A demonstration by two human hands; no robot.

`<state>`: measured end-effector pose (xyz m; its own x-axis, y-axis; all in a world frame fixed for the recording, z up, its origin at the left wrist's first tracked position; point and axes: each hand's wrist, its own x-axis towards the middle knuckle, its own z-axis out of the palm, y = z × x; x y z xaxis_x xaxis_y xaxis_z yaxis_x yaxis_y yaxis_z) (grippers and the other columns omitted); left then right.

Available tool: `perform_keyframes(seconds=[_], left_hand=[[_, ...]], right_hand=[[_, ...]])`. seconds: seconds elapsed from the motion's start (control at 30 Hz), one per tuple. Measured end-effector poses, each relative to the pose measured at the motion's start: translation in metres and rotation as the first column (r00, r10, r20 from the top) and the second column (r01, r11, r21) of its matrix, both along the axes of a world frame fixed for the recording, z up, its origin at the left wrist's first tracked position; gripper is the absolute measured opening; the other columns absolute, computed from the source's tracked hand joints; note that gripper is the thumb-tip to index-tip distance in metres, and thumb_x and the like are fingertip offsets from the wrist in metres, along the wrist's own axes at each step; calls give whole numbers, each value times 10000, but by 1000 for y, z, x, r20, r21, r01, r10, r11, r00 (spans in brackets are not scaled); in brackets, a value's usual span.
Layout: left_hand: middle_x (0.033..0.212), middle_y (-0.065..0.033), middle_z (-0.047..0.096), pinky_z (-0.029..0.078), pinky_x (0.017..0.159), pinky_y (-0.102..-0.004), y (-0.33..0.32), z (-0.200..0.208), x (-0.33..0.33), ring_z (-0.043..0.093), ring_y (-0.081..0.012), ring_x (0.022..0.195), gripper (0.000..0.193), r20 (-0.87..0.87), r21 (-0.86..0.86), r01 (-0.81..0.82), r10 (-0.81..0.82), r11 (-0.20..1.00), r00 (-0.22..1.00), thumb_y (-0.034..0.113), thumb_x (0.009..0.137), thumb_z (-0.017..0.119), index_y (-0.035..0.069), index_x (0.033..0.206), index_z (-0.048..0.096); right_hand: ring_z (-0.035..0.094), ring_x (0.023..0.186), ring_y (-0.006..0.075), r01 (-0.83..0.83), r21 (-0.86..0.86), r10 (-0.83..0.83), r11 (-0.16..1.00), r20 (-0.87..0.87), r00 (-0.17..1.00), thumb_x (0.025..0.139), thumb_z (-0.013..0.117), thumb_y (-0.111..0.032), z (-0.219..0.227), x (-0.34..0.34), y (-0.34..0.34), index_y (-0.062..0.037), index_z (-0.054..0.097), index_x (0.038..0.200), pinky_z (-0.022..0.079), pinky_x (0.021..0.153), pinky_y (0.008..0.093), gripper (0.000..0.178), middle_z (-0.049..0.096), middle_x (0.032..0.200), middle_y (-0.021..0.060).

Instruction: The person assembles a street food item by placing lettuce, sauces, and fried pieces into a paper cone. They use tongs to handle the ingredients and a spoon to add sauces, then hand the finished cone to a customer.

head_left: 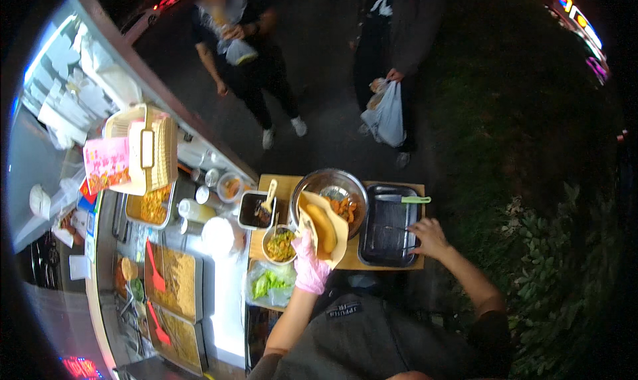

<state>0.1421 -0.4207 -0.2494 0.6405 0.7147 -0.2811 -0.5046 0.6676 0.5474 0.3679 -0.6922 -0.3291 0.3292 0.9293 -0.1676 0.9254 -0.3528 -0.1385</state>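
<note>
Pink-gloved left hand [311, 266]: forearm angled forward, fingers closed on paper sleeve [339, 228] (golden roll [320, 222] inside).
Bare right hand [430, 239]: fingers parted at dark tray [384, 228]; cannot tell any hold.

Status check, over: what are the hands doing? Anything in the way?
Left hand: gloved, holding golden bread in paper sleeve. Right hand: by black tray, grip unclear. Possibly in the way: green-handled utensil across tray rim.
</note>
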Motion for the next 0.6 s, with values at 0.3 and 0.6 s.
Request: perform_keyframes(seconds=[0.3,0.6], left_hand=[[1161,-76,621,543,927,-403,16,-23,-17,635,-235,1041,561,-72,245,5,13,970,997,341,821,780,96,1267,543],[1173,-35,572,525,932,-479,34,-17,-37,592,-243,1081,845,12,181,-167,168,969,986,749,674,725,217,1288,490]], right_hand=[[587,1040,261,93,112,-122,989,299,946,823,578,-96,-68,78,49,-41,717,953,394,972,438,199,685,953,116],[678,766,311,107,616,72,780,-258,963,875,639,-22,185,-44,84,0,630,1096,539,615,369,222,665,904,178]])
